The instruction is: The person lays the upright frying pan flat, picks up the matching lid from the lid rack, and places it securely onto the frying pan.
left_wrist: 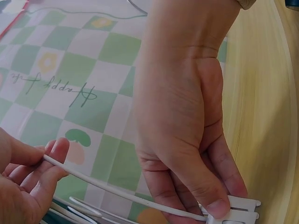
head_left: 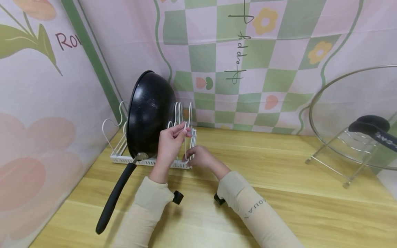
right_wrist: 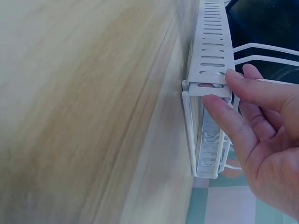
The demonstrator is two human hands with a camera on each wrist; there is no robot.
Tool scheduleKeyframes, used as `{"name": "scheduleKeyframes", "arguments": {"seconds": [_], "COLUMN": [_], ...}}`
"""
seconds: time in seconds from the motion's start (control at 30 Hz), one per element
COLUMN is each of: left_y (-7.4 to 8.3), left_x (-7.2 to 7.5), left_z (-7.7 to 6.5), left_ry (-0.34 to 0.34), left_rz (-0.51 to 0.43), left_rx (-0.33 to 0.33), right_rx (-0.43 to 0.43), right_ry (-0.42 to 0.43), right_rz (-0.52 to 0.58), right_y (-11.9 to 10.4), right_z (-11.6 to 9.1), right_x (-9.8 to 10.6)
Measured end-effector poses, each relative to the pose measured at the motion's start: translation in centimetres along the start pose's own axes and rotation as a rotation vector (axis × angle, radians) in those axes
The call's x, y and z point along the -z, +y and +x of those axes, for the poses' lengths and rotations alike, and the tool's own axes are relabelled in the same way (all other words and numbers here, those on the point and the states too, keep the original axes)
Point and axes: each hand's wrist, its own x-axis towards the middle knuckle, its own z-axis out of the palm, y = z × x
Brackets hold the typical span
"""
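Note:
My left hand [head_left: 169, 146] pinches the upper part of a white wire divider [left_wrist: 107, 187] between thumb and fingers. Lower down, my right hand [head_left: 203, 158] grips the divider's foot at the front right corner of a white slotted pan rack [right_wrist: 212, 51]. Thumb and fingertips of that hand sit right at the rail's end in the right wrist view. A black wok [head_left: 152, 110] stands on its side in the rack, left of both hands. Its black handle [head_left: 116, 198] points toward the front of the table.
Several other white wire dividers [head_left: 180, 112] stand at the rack's right part. Far right, a glass lid [head_left: 338, 113] and a black utensil [head_left: 373, 127] rest on a metal wire stand [head_left: 330, 168]. A checked cloth [head_left: 229, 62] hangs behind the wooden table [head_left: 263, 165].

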Motion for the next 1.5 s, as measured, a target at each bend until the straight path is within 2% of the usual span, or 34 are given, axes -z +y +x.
{"name": "scheduleKeyframes", "arguments": {"seconds": [0.2, 0.53, 0.83, 1.5], "left_y": [-0.1, -0.3, -0.3, -0.4], "left_x": [-0.4, -1.2, -1.6, -2.3], "left_z": [0.1, 0.1, 0.3, 0.6], "left_ry": [0.018, 0.056, 0.056, 0.066], "left_rz": [-0.009, 0.009, 0.005, -0.020], "left_rx": [-0.005, -0.070, -0.077, -0.049], "right_rx": [0.007, 0.038, 0.042, 0.043], "right_ry": [0.016, 0.036, 0.046, 0.060], "right_rz": [0.005, -0.014, -0.031, -0.051], "right_y": [-0.1, 0.2, 0.6, 0.6], "right_z": [-0.4, -0.7, -0.7, -0.9], "right_x": [0.0, 0.1, 0.2, 0.7]}}
